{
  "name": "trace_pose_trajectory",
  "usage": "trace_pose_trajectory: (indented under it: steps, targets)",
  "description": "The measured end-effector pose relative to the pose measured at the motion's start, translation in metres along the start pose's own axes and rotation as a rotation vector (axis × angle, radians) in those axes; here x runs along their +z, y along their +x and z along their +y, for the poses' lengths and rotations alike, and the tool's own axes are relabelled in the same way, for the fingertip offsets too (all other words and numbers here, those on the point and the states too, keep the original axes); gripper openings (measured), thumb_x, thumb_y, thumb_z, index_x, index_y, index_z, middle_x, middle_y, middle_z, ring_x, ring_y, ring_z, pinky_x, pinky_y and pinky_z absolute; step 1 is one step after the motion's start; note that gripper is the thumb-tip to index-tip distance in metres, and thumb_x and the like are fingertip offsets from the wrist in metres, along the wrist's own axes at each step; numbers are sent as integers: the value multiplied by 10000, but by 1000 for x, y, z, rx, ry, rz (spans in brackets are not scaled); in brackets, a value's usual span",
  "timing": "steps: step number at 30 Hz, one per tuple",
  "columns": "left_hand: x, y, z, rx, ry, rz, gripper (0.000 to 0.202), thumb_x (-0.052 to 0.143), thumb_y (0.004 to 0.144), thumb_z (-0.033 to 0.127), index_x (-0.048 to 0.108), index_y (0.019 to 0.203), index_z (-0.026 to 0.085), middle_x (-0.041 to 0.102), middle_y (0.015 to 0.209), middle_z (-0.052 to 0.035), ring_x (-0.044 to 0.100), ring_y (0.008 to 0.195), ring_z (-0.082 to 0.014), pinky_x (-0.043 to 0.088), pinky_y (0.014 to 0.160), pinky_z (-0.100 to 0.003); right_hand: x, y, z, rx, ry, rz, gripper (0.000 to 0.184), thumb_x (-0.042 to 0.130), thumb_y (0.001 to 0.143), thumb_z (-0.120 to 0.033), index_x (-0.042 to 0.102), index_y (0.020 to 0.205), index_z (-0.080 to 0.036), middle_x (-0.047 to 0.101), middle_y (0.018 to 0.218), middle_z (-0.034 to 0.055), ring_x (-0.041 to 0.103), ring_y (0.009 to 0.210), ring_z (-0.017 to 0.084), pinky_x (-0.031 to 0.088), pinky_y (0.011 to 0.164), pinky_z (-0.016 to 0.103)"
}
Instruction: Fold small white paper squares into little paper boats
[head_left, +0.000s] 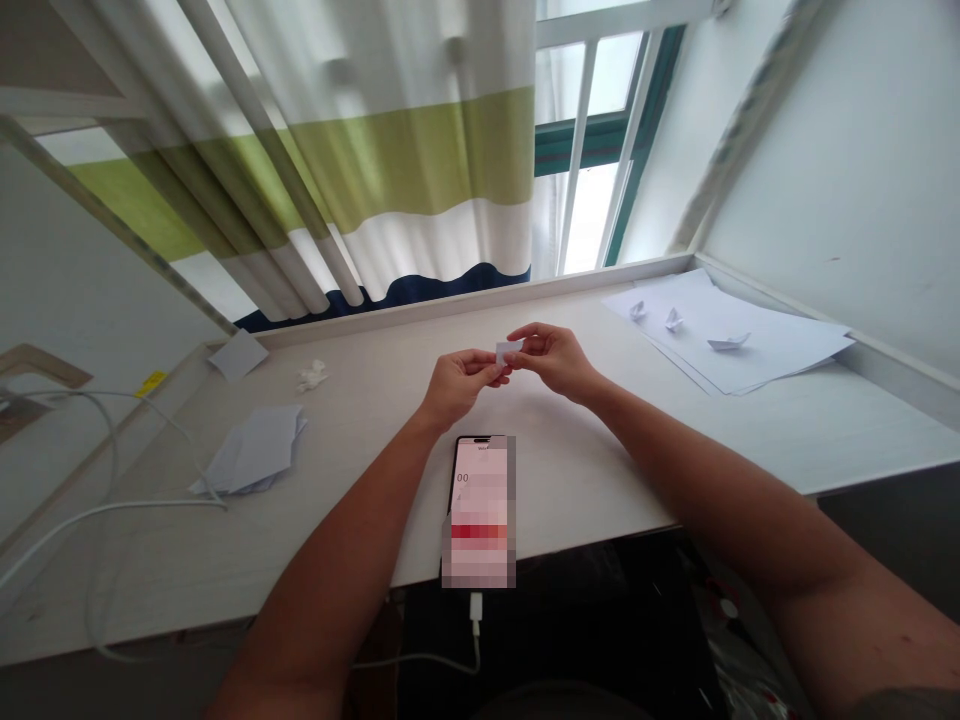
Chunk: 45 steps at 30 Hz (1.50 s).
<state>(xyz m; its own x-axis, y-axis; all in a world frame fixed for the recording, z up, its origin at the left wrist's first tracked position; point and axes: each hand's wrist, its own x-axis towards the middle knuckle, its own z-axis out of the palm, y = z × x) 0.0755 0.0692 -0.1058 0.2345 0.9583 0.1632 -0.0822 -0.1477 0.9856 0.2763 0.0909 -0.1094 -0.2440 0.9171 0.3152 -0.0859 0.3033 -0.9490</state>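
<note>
A small folded piece of white paper (508,350) is held up between both hands above the white desk (375,400). My left hand (459,385) pinches its left and lower side between thumb and fingers. On the other side, my right hand (555,358) grips the paper with thumb and forefinger. The fingertips cover part of its edges, so its full folded shape is hidden. Just below the hands lies a phone (480,500) with a lit screen, partly pixelated.
Large white sheets (780,350) lie at the right, bearing small folded paper boats (729,343). At the left are a paper stack (251,450), a single square sheet (238,355), crumpled scraps (311,375) and a white cable (112,510). A charging cable (476,615) runs from the phone. A curtain (420,150) hangs behind.
</note>
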Motion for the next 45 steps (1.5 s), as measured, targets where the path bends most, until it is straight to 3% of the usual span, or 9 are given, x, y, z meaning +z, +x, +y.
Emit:
trace_pose_trajectory:
  steps: [6, 11, 14, 22, 26, 30, 36, 41, 45]
  targets:
    - [-2, -3, 4, -44, 6, -45, 372, 948, 762, 426, 817, 945, 130, 838, 898, -120, 785, 813, -214, 621, 857, -406, -1, -1, -6, -30, -11, -14, 548, 994, 691, -532, 777, 1047, -177, 745, 669, -10, 753, 676, 195, 634, 701, 360]
    - [-2, -2, 3, -18, 20, -41, 384, 949, 756, 462, 798, 904, 142, 822, 829, -97, 763, 777, -200, 608, 846, -397, -1, 0, -4, -8, 52, -16, 570, 951, 707, -645, 778, 962, -166, 810, 783, 54, 791, 751, 214, 669, 793, 400]
    - [-1, -1, 1, 6, 45, -48, 370, 932, 776, 465, 778, 887, 148, 812, 807, -92, 752, 761, -198, 598, 824, -390, 1, 0, -5, -36, 42, -11, 589, 937, 710, -672, 771, 984, -178, 810, 794, 44, 795, 757, 216, 674, 802, 408]
    - [-2, 1, -7, 152, 188, 122, 280, 859, 857, 441, 793, 912, 175, 814, 826, -88, 765, 783, -224, 597, 802, -391, 0, 0, -4, 27, -80, 27, 650, 889, 758, -710, 711, 1075, -171, 784, 742, 43, 739, 622, 184, 645, 648, 359]
    - [-1, 0, -10, 217, 290, 162, 222, 835, 878, 403, 818, 965, 200, 828, 872, -77, 787, 849, -237, 598, 843, -389, 3, 0, -1, -1, -48, 37, 661, 928, 740, -654, 676, 1121, -177, 784, 810, 39, 767, 678, 199, 655, 682, 371]
    - [2, -1, -5, 161, 149, 107, 300, 838, 874, 437, 798, 1018, 177, 819, 859, -73, 782, 844, -223, 599, 838, -385, 2, 0, -2, -47, -32, 52, 625, 944, 752, -586, 680, 1151, -185, 746, 896, 20, 784, 746, 201, 661, 733, 374]
    - [-1, 1, 0, -38, -160, -43, 368, 910, 780, 446, 769, 953, 153, 754, 760, -30, 736, 757, -176, 600, 850, -386, 1, -3, -5, -110, -41, -79, 597, 908, 803, -563, 730, 1265, -231, 766, 1020, 36, 780, 822, 206, 679, 775, 408]
    - [-1, 2, -1, -16, -178, 27, 401, 928, 762, 469, 755, 958, 165, 759, 778, -32, 735, 784, -174, 586, 828, -363, 1, -4, -4, -128, -174, -50, 457, 887, 821, -587, 816, 1051, -198, 810, 893, 61, 787, 803, 223, 677, 816, 441]
    - [1, 0, 1, 92, -64, 75, 437, 915, 785, 520, 780, 1015, 174, 804, 936, -75, 754, 903, -205, 577, 814, -353, 2, -5, -7, -72, -124, -61, 500, 856, 834, -654, 805, 963, -174, 826, 883, 86, 807, 765, 220, 681, 711, 377]
